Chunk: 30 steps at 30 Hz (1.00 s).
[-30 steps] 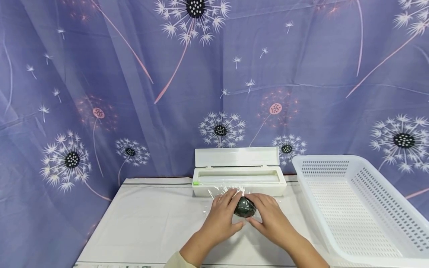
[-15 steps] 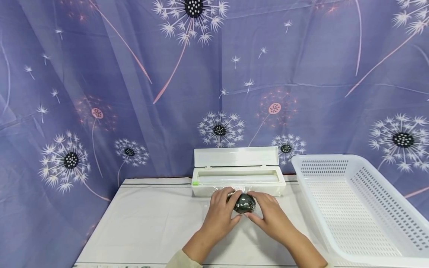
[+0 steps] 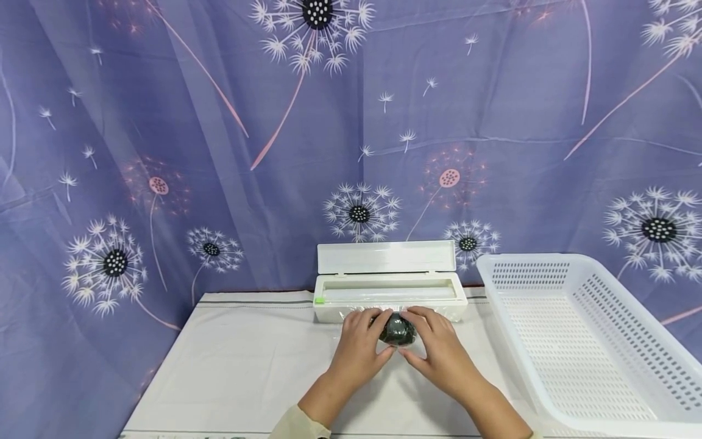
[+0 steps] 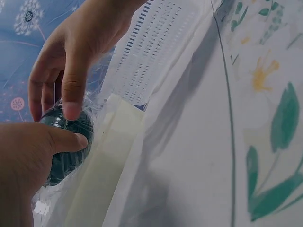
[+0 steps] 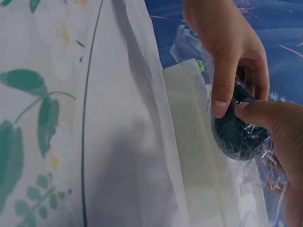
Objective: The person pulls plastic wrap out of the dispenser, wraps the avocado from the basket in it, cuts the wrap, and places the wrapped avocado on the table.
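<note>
A dark green, rounded, glossy object [image 3: 398,330] sits between both hands in front of the white box, with clear cling film [image 5: 246,168] crinkled around it. My left hand [image 3: 355,352] holds its left side, the thumb lying near its front. From the right, my right hand [image 3: 445,355] grips it with thumb and bent fingers. In the left wrist view both thumbs press on the film-covered dark green object [image 4: 71,158]. Loose film spreads past it in the right wrist view. Parts of the object's sides are hidden by the fingers.
Behind the hands stands a white cling film box [image 3: 390,314], its lid [image 3: 386,258] raised and a roll [image 3: 392,294] inside. A white perforated basket [image 3: 532,360] is at the right. A pale cloth [image 3: 236,366] covers the table, and a purple dandelion-print curtain [image 3: 307,201] hangs behind.
The dark green object has shifted slightly away from the person and left, closer to the box. Both hands moved with it, and film that stuck up behind it now lies lower.
</note>
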Each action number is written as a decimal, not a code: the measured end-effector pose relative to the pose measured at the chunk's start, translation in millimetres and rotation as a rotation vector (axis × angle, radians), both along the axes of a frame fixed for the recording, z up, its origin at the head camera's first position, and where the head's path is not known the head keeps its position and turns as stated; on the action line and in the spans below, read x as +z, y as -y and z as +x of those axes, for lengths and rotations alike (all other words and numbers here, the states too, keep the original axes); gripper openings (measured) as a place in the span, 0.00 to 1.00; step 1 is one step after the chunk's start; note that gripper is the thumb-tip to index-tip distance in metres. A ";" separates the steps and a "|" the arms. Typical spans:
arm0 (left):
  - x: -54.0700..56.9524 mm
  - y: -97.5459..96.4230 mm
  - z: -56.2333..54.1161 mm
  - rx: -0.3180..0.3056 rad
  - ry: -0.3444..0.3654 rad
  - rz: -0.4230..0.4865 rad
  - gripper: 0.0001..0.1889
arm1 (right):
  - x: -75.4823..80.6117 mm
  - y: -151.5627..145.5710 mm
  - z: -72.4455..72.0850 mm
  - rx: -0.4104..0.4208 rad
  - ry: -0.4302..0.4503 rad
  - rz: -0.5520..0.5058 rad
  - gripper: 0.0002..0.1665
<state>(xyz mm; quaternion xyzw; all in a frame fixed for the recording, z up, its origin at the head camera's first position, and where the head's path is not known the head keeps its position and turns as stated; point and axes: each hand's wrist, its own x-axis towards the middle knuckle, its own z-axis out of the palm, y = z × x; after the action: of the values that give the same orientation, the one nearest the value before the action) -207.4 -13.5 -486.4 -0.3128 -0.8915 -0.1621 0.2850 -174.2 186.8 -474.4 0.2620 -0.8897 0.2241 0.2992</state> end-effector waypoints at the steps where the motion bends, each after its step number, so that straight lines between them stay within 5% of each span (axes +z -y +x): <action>1: 0.9 0.4 -0.3 0.000 0.002 -0.004 0.36 | 0.1 0.4 -0.3 -0.001 -0.017 0.012 0.43; 8: 6.4 2.4 -4.0 -0.006 0.024 -0.027 0.38 | -1.0 1.2 -6.4 0.008 -0.109 0.068 0.41; 16: 9.6 3.0 -4.1 0.004 0.092 -0.038 0.41 | -0.4 -0.5 -11.0 0.007 -0.097 0.070 0.38; 30: -1.4 2.1 -11.6 0.018 -0.048 -0.045 0.41 | 7.6 -5.8 -17.4 0.000 0.036 0.005 0.35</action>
<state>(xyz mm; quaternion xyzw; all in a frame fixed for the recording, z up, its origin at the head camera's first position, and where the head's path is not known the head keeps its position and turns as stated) -219.0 -15.5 -487.8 -0.3148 -0.8907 -0.1316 0.3005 -191.6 192.6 -466.8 0.2585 -0.8955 0.2266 0.2826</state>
